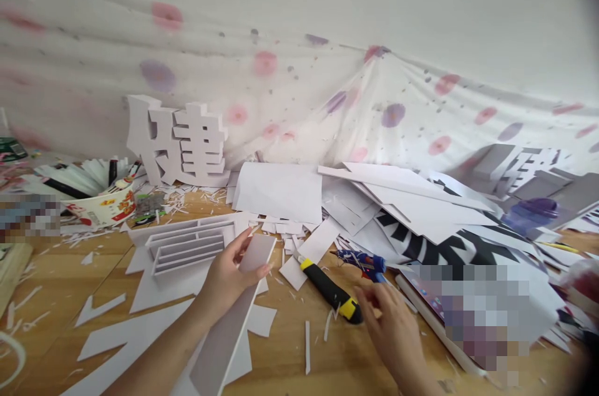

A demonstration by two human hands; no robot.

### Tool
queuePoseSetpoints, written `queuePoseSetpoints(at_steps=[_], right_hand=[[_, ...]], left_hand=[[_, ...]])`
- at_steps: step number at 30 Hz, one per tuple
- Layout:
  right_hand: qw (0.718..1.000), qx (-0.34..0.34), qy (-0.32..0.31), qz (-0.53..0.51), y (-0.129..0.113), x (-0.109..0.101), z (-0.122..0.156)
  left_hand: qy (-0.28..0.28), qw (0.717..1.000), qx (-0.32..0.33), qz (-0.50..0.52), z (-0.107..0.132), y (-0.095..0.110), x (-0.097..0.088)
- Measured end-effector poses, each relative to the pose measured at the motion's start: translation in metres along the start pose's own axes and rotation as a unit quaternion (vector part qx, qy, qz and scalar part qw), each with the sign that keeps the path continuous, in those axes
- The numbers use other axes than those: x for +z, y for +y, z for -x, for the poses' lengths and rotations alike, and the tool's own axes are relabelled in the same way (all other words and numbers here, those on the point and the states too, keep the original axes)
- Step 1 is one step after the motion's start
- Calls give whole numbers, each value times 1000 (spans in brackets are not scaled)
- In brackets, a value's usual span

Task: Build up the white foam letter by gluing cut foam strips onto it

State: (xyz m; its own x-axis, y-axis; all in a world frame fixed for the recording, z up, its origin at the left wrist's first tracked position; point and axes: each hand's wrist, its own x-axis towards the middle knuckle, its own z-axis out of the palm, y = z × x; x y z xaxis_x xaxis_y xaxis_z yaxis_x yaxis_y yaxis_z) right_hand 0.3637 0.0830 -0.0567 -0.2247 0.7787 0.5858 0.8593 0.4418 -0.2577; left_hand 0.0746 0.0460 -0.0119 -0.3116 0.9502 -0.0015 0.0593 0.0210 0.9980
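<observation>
My left hand (228,280) grips a long white foam-board strip (229,333) near its upper end; the strip slants down toward me. My right hand (390,327) hovers low over the wooden table (290,352) with its fingers spread, holding nothing. It is right beside the tip of a black and yellow utility knife (330,290) and just in front of a blue glue gun (362,264).
A white foam character (180,141) stands at the back against a dotted cloth. A partly built foam piece (187,245), piled white sheets (388,202), a tablet (449,315), a paper bowl (105,202) and scattered offcuts cover the table.
</observation>
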Motion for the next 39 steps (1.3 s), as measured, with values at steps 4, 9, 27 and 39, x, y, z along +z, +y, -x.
queuePoseSetpoints(at_steps=[4, 9, 27, 39], right_hand=[[988, 112, 103, 35, 31, 4, 8], [983, 180, 19, -1, 49, 24, -8], [889, 252, -255, -283, 33, -26, -86], [683, 198, -224, -667, -75, 37, -101]], left_hand=[[11, 996, 34, -79, -2, -6, 1], [-10, 995, 80, -56, -10, -8, 0], [46, 998, 21, 24, -35, 13, -8], [37, 999, 32, 15, -41, 16, -43]])
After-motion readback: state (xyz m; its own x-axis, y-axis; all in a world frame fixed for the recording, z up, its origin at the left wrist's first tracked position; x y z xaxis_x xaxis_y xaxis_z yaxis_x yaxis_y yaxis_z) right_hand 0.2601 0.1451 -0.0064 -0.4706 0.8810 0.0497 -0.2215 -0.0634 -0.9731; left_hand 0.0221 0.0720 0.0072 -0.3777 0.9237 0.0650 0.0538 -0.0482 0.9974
